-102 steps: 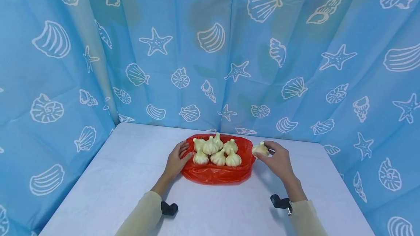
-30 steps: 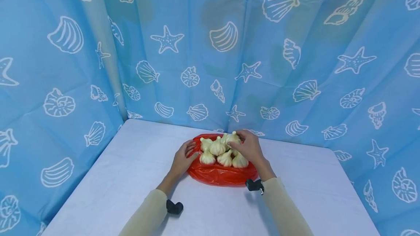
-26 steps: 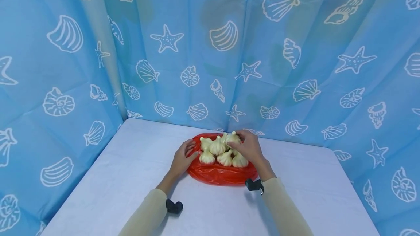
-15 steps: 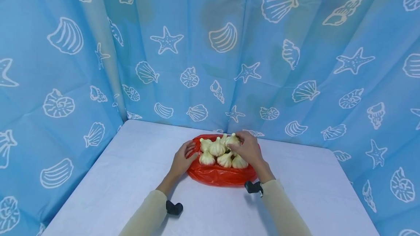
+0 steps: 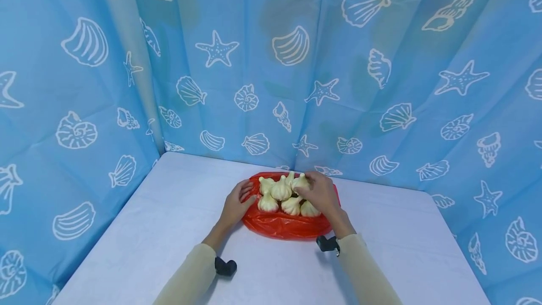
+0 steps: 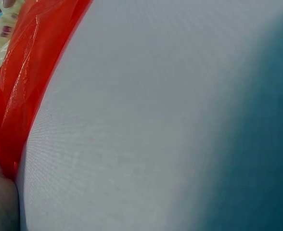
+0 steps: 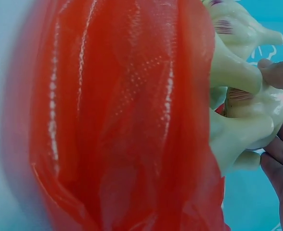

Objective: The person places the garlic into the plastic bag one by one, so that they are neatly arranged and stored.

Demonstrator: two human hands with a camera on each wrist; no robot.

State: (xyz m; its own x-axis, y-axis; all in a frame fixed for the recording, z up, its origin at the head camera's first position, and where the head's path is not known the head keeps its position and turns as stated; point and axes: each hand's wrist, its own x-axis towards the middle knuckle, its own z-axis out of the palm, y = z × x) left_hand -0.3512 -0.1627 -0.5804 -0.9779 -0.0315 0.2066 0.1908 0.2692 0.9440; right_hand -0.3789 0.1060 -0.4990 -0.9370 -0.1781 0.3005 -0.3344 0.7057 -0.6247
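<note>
A red plastic bag (image 5: pixel 283 227), its mouth spread wide, sits on the table with several garlic bulbs (image 5: pixel 281 189) inside. My left hand (image 5: pixel 234 207) holds the bag's left end, thumb over the rim; only part of that hand (image 6: pixel 2 202) shows in the left wrist view. At the back right of the bag, my right hand (image 5: pixel 322 196) grips a garlic bulb (image 5: pixel 301 182) among the others. In the right wrist view, the thumb lies on one side of this bulb (image 7: pixel 264 108) and fingers lie on the other.
White cloth covers the table (image 5: pixel 169 211). A blue curtain (image 5: pixel 254 60) with white shell and starfish prints hangs behind it and along the sides. A black camera mount (image 5: pixel 225 266) sits at the left wrist, another mount (image 5: pixel 328 244) at the right.
My right hand has carried the garlic bulb from right of the bag leftward into it, lowering it slightly over the last second. My left hand stays at the bag's left end.
</note>
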